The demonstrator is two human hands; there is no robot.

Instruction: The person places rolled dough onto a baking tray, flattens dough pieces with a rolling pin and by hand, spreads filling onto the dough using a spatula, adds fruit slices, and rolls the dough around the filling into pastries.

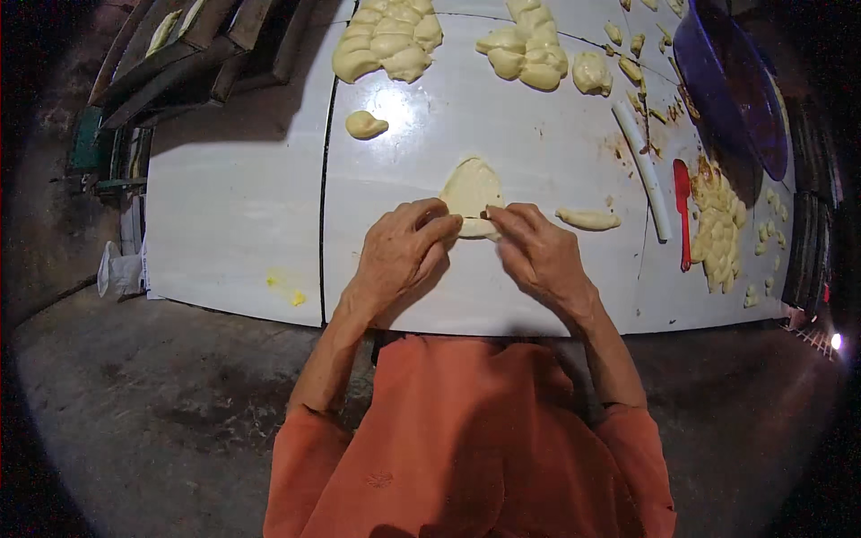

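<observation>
A flattened, rounded piece of pale yellow dough [473,186] lies on the white table, its near edge folded over into a thick roll. My left hand [404,248] pinches the left end of that fold, fingers curled. At the opposite end my right hand [541,251] is closed too, thumb and fingertips on the roll. A thin dark strip shows along the fold between my fingertips; I cannot tell what it is. Just right of my right hand rests a finished-looking dough roll [588,219]. A small dough lump [366,125] sits farther off to the left.
Clusters of dough pieces [390,40] lie at the far side. To the right are a white rolling rod [642,170], a red spatula [683,215], flattened dough pieces [717,229] and a purple basin [731,85]. Dark trays [193,63] stand far left.
</observation>
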